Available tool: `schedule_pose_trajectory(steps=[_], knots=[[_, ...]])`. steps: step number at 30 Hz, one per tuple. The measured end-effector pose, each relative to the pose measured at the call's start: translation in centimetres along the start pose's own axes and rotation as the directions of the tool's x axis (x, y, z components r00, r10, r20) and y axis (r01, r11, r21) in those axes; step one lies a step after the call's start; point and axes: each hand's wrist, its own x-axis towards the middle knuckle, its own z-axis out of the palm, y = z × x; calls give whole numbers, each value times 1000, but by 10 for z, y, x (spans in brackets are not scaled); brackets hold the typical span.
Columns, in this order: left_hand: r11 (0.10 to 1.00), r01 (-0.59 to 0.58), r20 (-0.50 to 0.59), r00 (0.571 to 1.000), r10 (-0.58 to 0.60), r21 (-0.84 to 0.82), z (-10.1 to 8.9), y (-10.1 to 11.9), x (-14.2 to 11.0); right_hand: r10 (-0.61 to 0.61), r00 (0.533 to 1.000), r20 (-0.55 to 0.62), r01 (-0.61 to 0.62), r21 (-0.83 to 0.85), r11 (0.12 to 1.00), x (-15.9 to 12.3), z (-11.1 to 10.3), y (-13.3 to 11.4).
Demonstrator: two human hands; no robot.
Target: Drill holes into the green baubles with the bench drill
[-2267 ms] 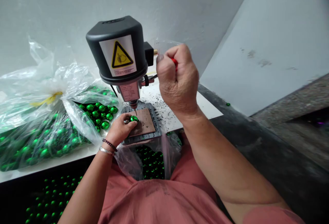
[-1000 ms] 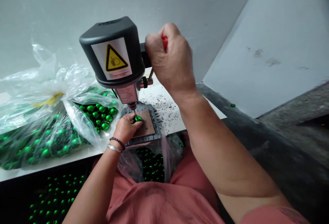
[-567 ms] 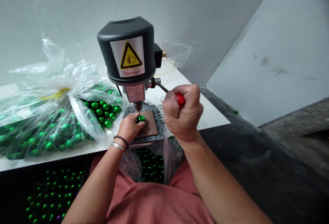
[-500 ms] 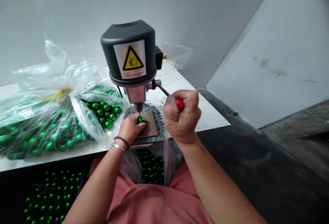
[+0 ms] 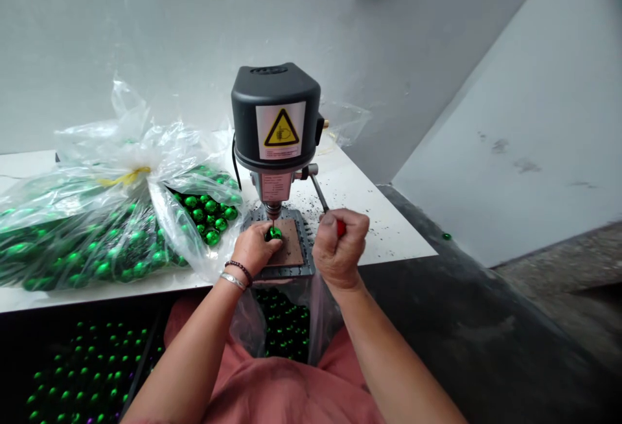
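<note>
A small drill press (image 5: 276, 122) with a black housing and a yellow warning sign stands on the white table. My left hand (image 5: 253, 247) pinches a shiny green ball (image 5: 274, 233) on the brown board (image 5: 291, 249) of its base. The thin drill bit (image 5: 273, 223) points straight down at the ball's top; whether it has entered cannot be made out. My right hand (image 5: 341, 247) is wrapped round the red knob (image 5: 341, 227) of the feed lever (image 5: 319, 192), to the right of the base.
A clear plastic bag (image 5: 140, 197), tied in yellow, holds many green balls on the left of the table (image 5: 389, 236). An open bag (image 5: 284, 323) of balls hangs below the base. More balls (image 5: 82, 370) lie lower left. Dark shavings dot the tabletop.
The view has shifted, so the drill press appears farther right and lower. My right hand has come lower on the lever relative to the press. My left hand still holds the ball under the bit.
</note>
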Motion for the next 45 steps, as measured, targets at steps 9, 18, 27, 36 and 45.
schedule_pose_trajectory(steps=[9,18,27,36,45], knots=[[997,62,-48,997,-65,-55,-2,-1,-7,-12,1000,26,13,-50,999,88,8,-29],[819,248,316,945,-86,-518,-39,-14,-47,69,995,65,-69,-3,998,102,14,-32],[-224,426,482,783,-395,-876,-37,-19,-26,82,992,96,-84,19,996,102,12,-32],[-161,343,378,861,-342,-926,-31,-15,-31,79,991,111,-85,58,995,100,12,-30],[305,313,231,933,-277,-899,-18,-15,-21,168,957,237,-173,0,985,133,22,-29]])
